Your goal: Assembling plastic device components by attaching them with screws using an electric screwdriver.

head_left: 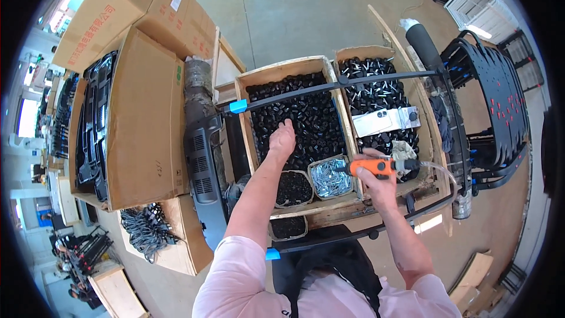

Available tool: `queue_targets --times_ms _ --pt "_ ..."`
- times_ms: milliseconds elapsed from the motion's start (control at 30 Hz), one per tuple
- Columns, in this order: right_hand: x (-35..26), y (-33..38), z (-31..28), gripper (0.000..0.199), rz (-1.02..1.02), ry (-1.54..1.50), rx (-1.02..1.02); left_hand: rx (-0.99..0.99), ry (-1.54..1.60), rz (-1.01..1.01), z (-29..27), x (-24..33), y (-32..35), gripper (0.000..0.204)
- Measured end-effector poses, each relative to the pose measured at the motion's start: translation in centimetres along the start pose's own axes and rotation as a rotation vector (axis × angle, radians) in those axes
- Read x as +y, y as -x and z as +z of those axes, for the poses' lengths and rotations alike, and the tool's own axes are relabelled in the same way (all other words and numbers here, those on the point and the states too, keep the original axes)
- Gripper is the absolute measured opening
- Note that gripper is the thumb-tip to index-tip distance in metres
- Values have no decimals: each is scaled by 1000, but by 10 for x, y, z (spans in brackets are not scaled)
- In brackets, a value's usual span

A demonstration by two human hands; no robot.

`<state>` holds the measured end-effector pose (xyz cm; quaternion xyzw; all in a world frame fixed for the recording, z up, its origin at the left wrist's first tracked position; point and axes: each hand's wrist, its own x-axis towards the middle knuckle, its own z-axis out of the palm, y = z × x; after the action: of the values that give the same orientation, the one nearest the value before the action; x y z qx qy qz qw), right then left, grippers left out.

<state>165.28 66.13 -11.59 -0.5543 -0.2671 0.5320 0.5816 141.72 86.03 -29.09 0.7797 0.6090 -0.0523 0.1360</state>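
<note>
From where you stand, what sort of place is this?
Probably a factory assembly station. Wooden bins hold heaps of small black parts, the right hand holds an orange power tool, and big cardboard boxes line the concrete floor.

Brown cardboard cartons (144,112) stacked left, one white-labelled (176,1).
</note>
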Motion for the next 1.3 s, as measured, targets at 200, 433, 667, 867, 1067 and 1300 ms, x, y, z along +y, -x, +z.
queue_targets --times_ms 200,433,667,867,1067,1300 --pt "72 -77 40 49 -56 10 -11 -70 1607 -366 -45 -18 64 29" --pt "146 -133 44 36 247 461 29 -157 2126 -391 -89 -18 199 30" --pt "124 -66 42 27 82 1297 -511 -101 1988 -487 -74 -27 290 38" --pt "179 -60 20 23 -172 1630 -516 -249 1961 -396 -68 -23 307 34" --pt "145 -48 28 23 -97 1628 -553 -321 1895 -327 -63 -36 314 32" --pt "100 -13 45 18 -135 1241 -548 -386 1929 -308 -55 -40 303 32"
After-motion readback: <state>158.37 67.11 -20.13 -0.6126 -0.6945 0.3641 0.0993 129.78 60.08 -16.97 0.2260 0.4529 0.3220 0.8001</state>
